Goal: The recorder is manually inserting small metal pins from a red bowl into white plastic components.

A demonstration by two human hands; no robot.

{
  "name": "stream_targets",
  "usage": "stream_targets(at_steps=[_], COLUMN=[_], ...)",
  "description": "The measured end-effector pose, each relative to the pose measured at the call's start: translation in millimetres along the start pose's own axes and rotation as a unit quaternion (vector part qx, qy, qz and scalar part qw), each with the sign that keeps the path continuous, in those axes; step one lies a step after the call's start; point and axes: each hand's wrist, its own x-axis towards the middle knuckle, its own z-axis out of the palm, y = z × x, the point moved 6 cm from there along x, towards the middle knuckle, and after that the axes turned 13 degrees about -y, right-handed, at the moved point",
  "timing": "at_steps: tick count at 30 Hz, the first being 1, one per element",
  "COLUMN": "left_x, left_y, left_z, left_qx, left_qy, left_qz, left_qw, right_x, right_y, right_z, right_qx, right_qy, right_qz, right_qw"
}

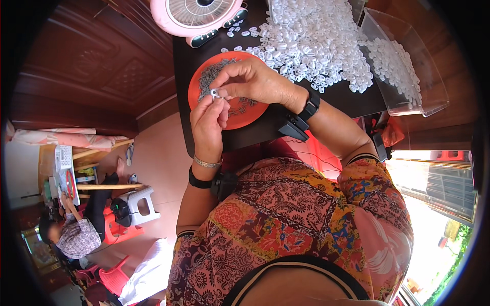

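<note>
Over an orange plate [252, 116], my two hands meet fingertip to fingertip. Thumb and fingers of my left hand [206, 125] pinch a small white plastic piece [215, 93] with a round hole. My right hand [258, 81] reaches in from the right, its thumb and forefinger closed against the same piece. Whatever else is between those right fingertips is too small to make out. Many thin grey screw-like pieces [209, 74] lie in the plate, partly hidden by my hands.
A heap of white plastic pieces [316, 46] covers the dark table [352, 104] beyond my right hand. Farther right, a clear bin [431, 76] holds more. A pink fan [199, 13] stands at the back. Another person [79, 237] sits at the left near stools [143, 206].
</note>
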Motion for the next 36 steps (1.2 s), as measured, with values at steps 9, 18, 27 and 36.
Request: stream_targets(at_steps=[9, 18, 27, 36], left_x=[0.9, -0.2, 1.7, 3.4], left_y=[-2.6, -4.2, -4.0, -8.1], left_z=[-6.2, -4.2, -3.2, -9.9], left_qx=[-0.031, -0.070, -0.147, -0.057], left_qy=[0.002, 0.022, 0.015, 0.019], left_qz=[0.007, -0.012, 0.013, 0.037], left_qw=[0.999, 0.997, 0.989, 0.998], right_x=[-2.0, -2.4, -4.3, -3.6], right_y=[5.4, -8.4, -14.0, -17.7], right_z=[4.0, 6.0, 7.8, 12.1], right_qx=[0.084, -0.114, -0.192, -0.234], right_qy=[0.001, 0.041, 0.063, 0.058], right_qz=[-0.002, -0.047, -0.047, -0.089], right_qw=[0.996, 0.992, 0.978, 0.966])
